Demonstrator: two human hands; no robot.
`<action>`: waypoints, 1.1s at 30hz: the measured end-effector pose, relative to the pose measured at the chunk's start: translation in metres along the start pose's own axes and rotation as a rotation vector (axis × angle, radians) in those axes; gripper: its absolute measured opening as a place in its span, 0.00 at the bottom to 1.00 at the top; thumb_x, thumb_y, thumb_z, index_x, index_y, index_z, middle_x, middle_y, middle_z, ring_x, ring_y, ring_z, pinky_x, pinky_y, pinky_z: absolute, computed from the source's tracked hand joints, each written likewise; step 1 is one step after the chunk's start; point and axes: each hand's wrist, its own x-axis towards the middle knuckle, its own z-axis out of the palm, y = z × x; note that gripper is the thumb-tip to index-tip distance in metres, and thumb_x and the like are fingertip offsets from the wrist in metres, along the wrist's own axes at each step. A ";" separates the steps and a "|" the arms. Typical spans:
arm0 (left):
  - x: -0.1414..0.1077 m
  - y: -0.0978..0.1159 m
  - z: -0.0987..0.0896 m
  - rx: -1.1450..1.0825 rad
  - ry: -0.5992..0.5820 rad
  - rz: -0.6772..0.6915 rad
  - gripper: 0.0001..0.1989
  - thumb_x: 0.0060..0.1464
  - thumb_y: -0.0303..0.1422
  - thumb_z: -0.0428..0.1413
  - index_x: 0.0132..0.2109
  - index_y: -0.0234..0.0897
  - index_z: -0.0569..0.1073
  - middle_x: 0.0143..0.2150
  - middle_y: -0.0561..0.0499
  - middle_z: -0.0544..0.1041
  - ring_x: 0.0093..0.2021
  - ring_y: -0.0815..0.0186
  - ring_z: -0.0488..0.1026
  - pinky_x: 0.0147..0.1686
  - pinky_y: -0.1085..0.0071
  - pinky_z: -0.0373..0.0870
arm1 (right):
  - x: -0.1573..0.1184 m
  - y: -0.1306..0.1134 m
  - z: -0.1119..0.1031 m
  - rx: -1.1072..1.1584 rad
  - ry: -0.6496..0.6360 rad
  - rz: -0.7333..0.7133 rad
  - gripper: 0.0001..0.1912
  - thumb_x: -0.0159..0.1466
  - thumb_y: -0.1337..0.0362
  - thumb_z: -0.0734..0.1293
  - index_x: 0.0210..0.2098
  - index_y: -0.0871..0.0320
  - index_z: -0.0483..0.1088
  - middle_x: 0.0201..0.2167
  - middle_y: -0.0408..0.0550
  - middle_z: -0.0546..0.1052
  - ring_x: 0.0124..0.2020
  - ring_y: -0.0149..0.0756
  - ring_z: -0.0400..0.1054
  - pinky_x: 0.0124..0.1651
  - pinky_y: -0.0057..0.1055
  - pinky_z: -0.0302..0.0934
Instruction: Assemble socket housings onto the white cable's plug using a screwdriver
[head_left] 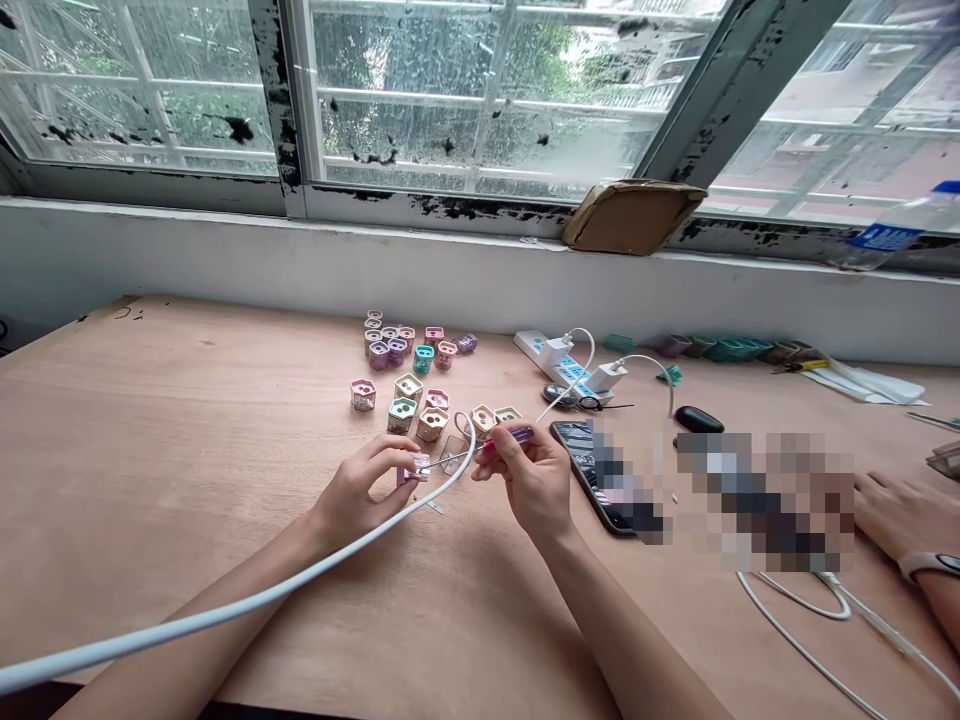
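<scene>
My left hand [360, 490] grips a small pink plug-shaped charger head [414, 468] by its sides. My right hand [526, 475] pinches a small screwdriver with a purple handle [510, 436], its thin shaft reaching left towards the pink piece. A thick white cable [225, 602] runs from the lower left across my left forearm and loops up between my hands. A clear plastic shell [451, 455] lies just beyond them, and several pastel charger heads [405, 385] stand on the wooden table [187, 400].
A white power strip [559, 362] with plugged-in chargers and cables stands beyond my right hand, near a smartphone [592, 470] and a black earbud case [698, 420]. A pixelated patch hides part of the table. Another person's hand [900, 520] rests at the right. Windows run behind.
</scene>
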 end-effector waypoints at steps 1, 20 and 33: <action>0.000 0.000 0.000 0.003 0.000 0.001 0.08 0.60 0.21 0.57 0.45 0.36 0.74 0.48 0.42 0.77 0.48 0.63 0.78 0.44 0.71 0.77 | 0.000 0.000 0.000 -0.003 -0.002 0.000 0.19 0.55 0.51 0.79 0.30 0.59 0.73 0.18 0.43 0.78 0.15 0.32 0.72 0.18 0.26 0.73; -0.002 -0.005 0.000 0.042 0.035 -0.002 0.10 0.61 0.22 0.57 0.46 0.38 0.76 0.48 0.44 0.78 0.46 0.63 0.78 0.43 0.71 0.78 | -0.002 0.001 0.001 0.025 0.029 -0.012 0.20 0.55 0.50 0.79 0.30 0.58 0.71 0.19 0.42 0.79 0.15 0.33 0.72 0.19 0.29 0.74; -0.006 -0.009 0.001 0.035 0.017 -0.048 0.10 0.61 0.23 0.58 0.48 0.38 0.76 0.49 0.43 0.77 0.45 0.64 0.79 0.43 0.69 0.78 | -0.007 0.000 0.001 -0.047 0.017 -0.092 0.18 0.58 0.51 0.77 0.31 0.58 0.72 0.20 0.43 0.79 0.17 0.36 0.74 0.20 0.32 0.75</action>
